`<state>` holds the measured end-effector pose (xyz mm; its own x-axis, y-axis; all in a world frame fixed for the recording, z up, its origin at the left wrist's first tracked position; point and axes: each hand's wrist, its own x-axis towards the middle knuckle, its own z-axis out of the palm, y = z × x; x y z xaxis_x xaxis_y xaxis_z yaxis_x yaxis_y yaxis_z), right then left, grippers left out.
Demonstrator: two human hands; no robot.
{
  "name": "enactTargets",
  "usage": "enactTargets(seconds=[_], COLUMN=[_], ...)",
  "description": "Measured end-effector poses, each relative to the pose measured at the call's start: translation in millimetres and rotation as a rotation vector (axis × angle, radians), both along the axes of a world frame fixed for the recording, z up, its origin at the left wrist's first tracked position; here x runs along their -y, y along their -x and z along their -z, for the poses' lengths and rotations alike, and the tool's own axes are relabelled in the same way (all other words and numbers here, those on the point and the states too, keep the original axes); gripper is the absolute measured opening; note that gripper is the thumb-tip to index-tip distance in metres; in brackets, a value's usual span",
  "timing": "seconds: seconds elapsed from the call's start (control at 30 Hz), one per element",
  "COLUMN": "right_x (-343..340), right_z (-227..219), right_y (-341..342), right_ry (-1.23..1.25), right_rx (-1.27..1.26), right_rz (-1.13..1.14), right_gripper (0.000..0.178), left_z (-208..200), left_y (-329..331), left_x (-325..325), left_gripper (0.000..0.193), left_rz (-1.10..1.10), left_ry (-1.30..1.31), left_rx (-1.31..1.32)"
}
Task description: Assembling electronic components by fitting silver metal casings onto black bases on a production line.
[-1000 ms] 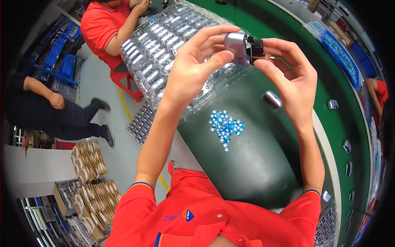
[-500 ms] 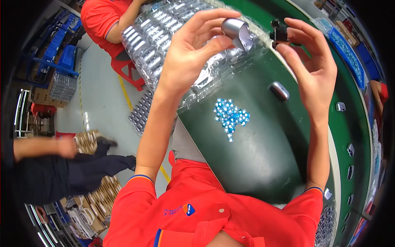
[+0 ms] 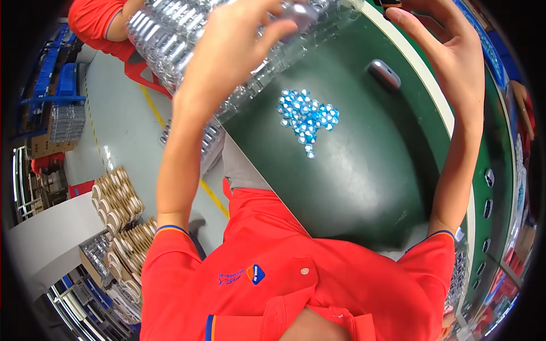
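My left hand [image 3: 236,42] is closed on a silver-grey rounded shell [image 3: 301,21], blurred by motion, above the clear plastic trays [image 3: 165,42]. At the top edge my right hand [image 3: 446,48] pinches a small black part [image 3: 390,3], mostly cut off by the frame. Between my forearms, on the dark green table [image 3: 347,193], lies a loose pile of small blue-and-white pieces [image 3: 307,116]. A grey oblong case with rounded ends [image 3: 385,75] lies to the right of the pile, nearer my right hand, touched by neither hand.
A green conveyor belt [image 3: 480,227] curves along the right, carrying several small grey pieces. A blue bin [image 3: 483,34] stands beyond it. At the upper left sits another person in a red shirt [image 3: 94,25]. Stacked cardboard pieces [image 3: 119,199] stand on the floor at left.
Both hands appear higher in the view, partly past its top edge, still holding their parts. The table and pile also sit higher in the picture. The person walking at left is mostly gone.
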<state>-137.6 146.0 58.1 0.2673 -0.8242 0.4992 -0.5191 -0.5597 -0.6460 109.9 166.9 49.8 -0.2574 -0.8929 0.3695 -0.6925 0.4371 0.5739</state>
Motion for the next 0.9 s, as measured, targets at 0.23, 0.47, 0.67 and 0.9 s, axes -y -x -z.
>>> enactTargets(seconds=[0.23, 0.47, 0.67, 0.9], right_x=[-5, -13, -27, -18], right_z=[-8, -7, -7, -4], right_y=[12, 54, 115, 126], right_ry=[-0.027, -0.070, -0.075, 0.026], right_rx=[-0.036, -0.007, 0.059, 0.269], right_rz=[0.094, 0.177, 0.198, 0.197], right_gripper=[0.033, 0.033, 0.035, 0.035], left_z=[8, 16, 12, 76], left_y=[-83, -66, 36, 121], left_x=[29, 31, 30, 48], left_gripper=[0.033, 0.036, 0.036, 0.028], left_rz=[-0.259, -0.176, 0.153, 0.500], left_ry=[0.099, -0.023, 0.385, 0.224], left_rx=[0.427, 0.513, 0.372, 0.498])
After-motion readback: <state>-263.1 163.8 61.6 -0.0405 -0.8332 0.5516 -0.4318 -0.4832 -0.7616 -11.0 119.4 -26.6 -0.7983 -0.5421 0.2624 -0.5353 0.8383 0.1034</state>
